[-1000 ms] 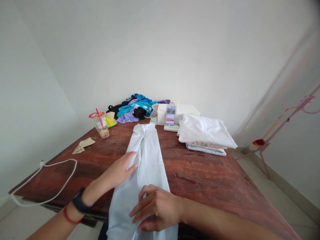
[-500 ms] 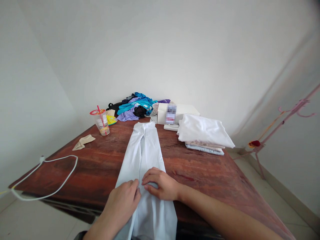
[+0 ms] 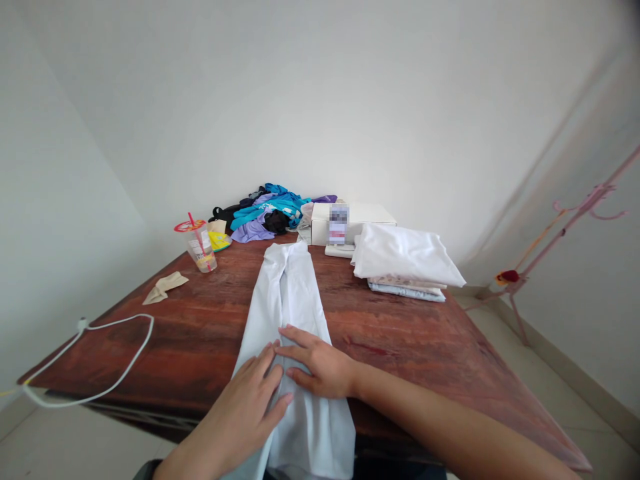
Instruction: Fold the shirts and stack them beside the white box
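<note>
A long white garment (image 3: 300,293) lies lengthwise on the wooden table, its two sides folded toward a seam in the middle. Its near end hangs over the front edge. My left hand (image 3: 253,393) rests on the left side of the cloth, fingers stretched forward and thumb out to the right. Against the right side lies my right hand (image 3: 320,363), its fingers spread and pointing left across the seam. The fingertips of both hands nearly meet at the fold. Neither hand grips anything.
Folded cloths (image 3: 407,257) are stacked on the right, before a white box (image 3: 367,215). Crumpled clothes (image 3: 275,210) lie at the back. On the left are a plastic cup (image 3: 201,247), a napkin (image 3: 164,288) and a white cable (image 3: 131,363). A pink stand (image 3: 565,230) is beyond the table.
My left hand has opened from curled fingers to a flat, stretched hand. My right hand's fingers have spread and straightened toward the seam. The view has shifted slightly.
</note>
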`<action>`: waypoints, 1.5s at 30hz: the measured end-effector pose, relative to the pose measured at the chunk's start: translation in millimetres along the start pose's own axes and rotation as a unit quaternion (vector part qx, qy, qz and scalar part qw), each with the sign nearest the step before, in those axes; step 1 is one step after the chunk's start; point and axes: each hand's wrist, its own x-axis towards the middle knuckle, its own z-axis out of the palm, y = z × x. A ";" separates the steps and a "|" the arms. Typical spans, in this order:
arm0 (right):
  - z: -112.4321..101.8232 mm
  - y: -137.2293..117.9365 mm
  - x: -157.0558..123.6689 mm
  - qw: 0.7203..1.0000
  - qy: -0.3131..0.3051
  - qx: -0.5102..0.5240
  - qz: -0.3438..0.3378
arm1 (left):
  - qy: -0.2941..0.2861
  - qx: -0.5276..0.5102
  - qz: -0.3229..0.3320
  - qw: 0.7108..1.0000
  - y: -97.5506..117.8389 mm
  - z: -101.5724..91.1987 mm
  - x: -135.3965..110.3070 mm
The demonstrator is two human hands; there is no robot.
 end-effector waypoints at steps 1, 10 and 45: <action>0.4 -0.1 -0.3 1.000 -0.007 -0.013 0.002 | -0.015 -0.010 0.008 1.000 0.4 -6.3 -2.4; -1.0 -4.9 0.0 0.998 -0.032 -0.049 0.026 | -0.001 -0.061 -0.053 0.997 -48.7 -52.4 72.8; -7.1 -6.1 2.4 0.993 -0.106 -0.052 0.031 | -0.027 0.093 -0.143 0.985 -137.2 30.1 301.8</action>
